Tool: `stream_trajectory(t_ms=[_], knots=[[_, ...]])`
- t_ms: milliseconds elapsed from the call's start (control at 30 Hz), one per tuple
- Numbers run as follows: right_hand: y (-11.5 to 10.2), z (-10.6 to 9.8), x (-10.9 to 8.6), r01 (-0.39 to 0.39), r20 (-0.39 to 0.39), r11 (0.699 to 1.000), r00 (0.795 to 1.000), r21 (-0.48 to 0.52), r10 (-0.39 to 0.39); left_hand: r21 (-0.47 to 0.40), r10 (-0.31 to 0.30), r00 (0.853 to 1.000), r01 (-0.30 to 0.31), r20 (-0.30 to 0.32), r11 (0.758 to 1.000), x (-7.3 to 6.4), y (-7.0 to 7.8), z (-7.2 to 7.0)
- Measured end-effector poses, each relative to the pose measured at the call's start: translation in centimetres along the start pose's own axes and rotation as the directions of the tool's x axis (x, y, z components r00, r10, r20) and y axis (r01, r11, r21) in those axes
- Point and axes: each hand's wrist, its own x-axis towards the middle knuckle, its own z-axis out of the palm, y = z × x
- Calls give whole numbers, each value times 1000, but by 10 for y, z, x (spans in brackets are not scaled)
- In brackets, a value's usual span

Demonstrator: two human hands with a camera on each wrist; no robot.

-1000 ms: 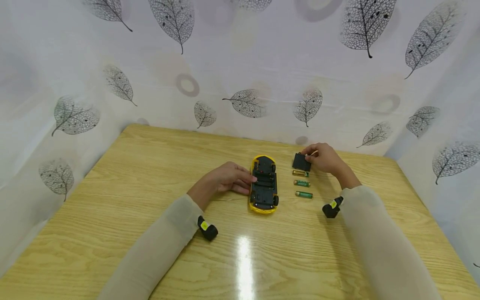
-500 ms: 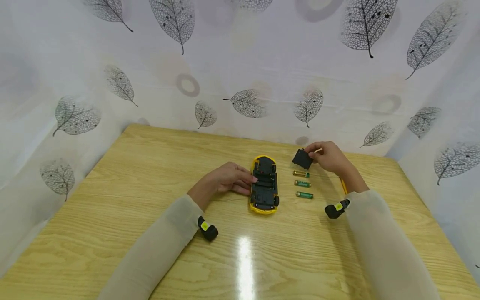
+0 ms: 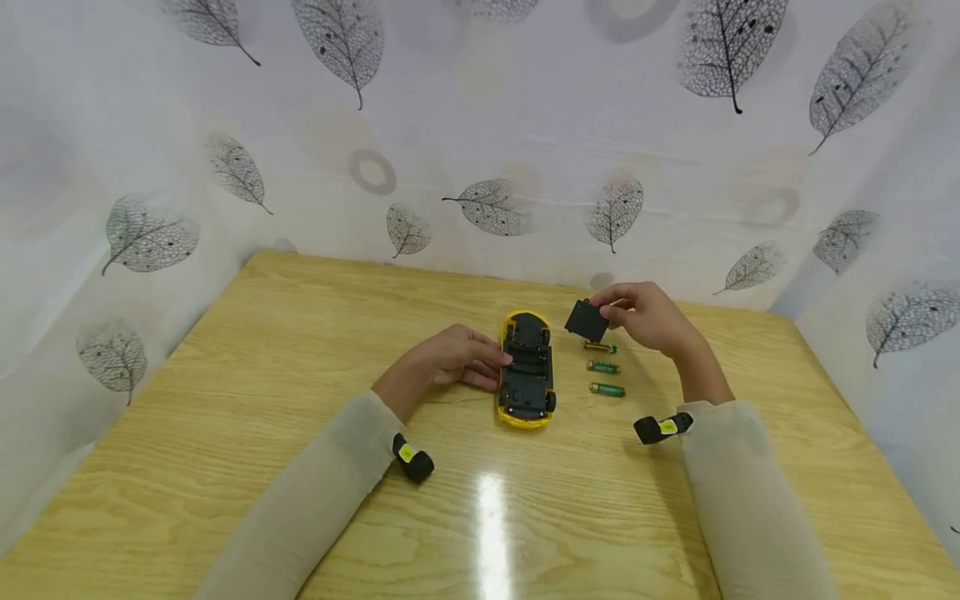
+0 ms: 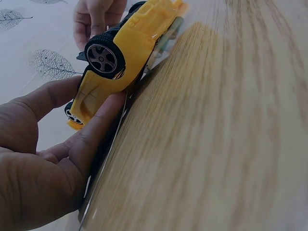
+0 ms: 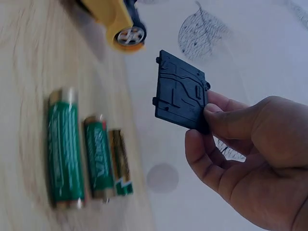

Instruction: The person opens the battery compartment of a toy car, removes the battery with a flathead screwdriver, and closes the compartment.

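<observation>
A yellow toy car (image 3: pixel 527 396) lies upside down on the wooden table, its black underside and battery compartment facing up. My left hand (image 3: pixel 461 357) holds its left side, thumb over the edge of the underside and fingers along the yellow body (image 4: pixel 139 36). Between thumb and fingers, my right hand (image 3: pixel 647 318) pinches a black battery cover (image 5: pixel 180 91) by one edge. The cover is raised to the right of the car, ribbed inner face toward the right wrist camera. Close by lie three batteries in a column: one gold and green (image 3: pixel 600 347), two mostly green (image 3: pixel 603 367).
The wooden table (image 3: pixel 375 533) reaches back to a pale curtain (image 3: pixel 480 108) printed with leaves, which also hangs at both sides. A black wrist camera sits on the left sleeve (image 3: pixel 330 467) and another on the right sleeve (image 3: pixel 742 483).
My right hand has lifted the battery cover off the table beside the batteries, tilted it, and brought it left toward the car. The left hand and the car stay in place.
</observation>
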Motion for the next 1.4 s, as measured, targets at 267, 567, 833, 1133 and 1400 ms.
stream_trajectory(t_ms=[267, 567, 833, 1133, 1400], knots=[[-32, 6, -1, 59, 66, 998, 996, 24, -60, -2, 10, 1000, -10, -4, 1000, -2, 1, 0], [-45, 14, 0, 98, 108, 994, 989, 48, -102, -30, 28, 999, -27, 44, 999, 0, -1, 0], [-47, 20, 4, 121, 138, 992, 982, 34, -125, -40, 26, 999, -24, 39, 999, 0, -1, -2], [-51, 28, 5, 142, 174, 989, 974, 39, -146, -42, 10, 999, -8, 42, 999, 0, -1, -2], [-57, 33, 5, 130, 203, 987, 968, 91, -146, -44, 18, 999, -16, 36, 999, 0, -1, -3]])
